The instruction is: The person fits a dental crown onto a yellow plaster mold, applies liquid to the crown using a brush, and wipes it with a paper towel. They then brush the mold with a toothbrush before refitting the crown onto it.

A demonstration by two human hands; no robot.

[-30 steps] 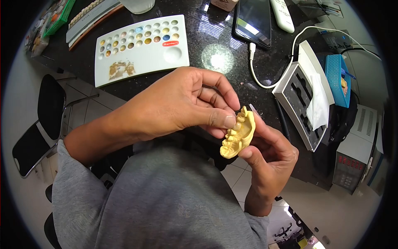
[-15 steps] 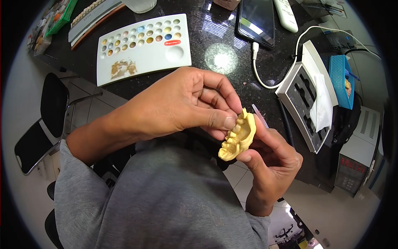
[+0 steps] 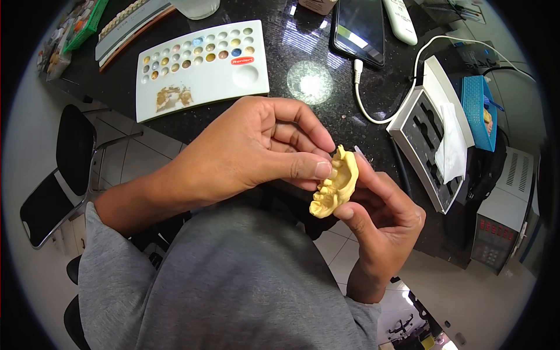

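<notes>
A yellow plaster dental model [image 3: 336,188], a row of teeth on a curved base, is held up over the table's front edge. My right hand [image 3: 382,213] grips its right side between thumb and fingers. From the left, my left hand [image 3: 251,149] closes on the tooth row, its thumb tip pressed against the middle teeth and covering some of them. The left index finger reaches to the model's upper end, and the other fingers curl partly out of sight behind it. Whether a separate small piece lies under the left thumb is hidden.
On the dark table [image 3: 204,125] are a white palette [image 3: 219,81] with coloured wells, a phone [image 3: 360,29] on a white cable, a white remote [image 3: 401,22], an opened box [image 3: 429,146] with a tissue and a blue basket [image 3: 475,114]. A chair [image 3: 76,143] stands left.
The dental model has risen slightly and tilted a little in my right hand. My left thumb now covers more of the middle teeth.
</notes>
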